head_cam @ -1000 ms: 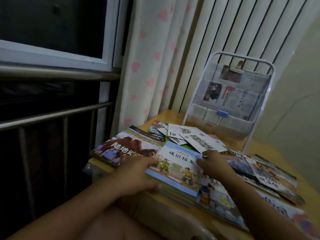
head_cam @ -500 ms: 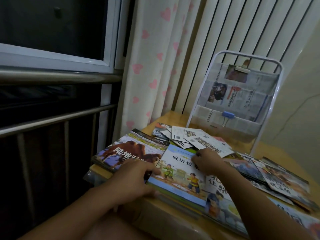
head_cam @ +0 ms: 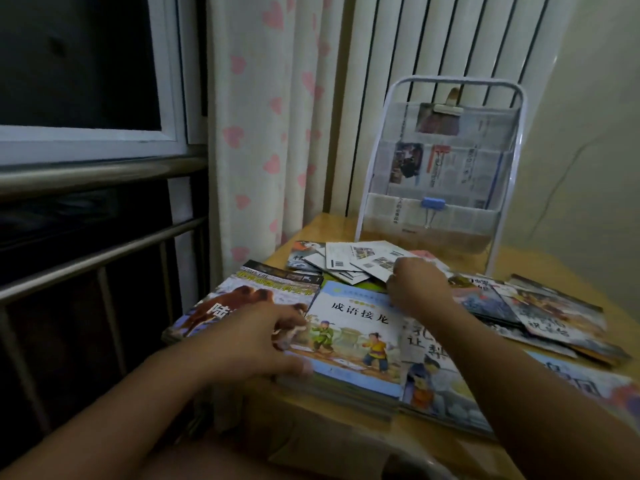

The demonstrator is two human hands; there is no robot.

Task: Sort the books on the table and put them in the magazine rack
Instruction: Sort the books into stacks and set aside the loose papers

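A blue-edged picture book tops a stack at the table's near edge. My left hand grips the stack's left side, thumb under the front edge, fingers over the brown animal book beside it. My right hand curls at the blue book's far right corner, touching white booklets behind it. More books are spread to the right. The white-framed magazine rack stands at the back with newspapers and a blue clip.
The small wooden table sits against a heart-print curtain and a striped wall. Metal rails and a dark window are on the left. Another book lies at the near right.
My right hand has moved away from me, from the blue book's middle to its far corner by the white booklets. My left hand has kept its hold on the stack's left side.
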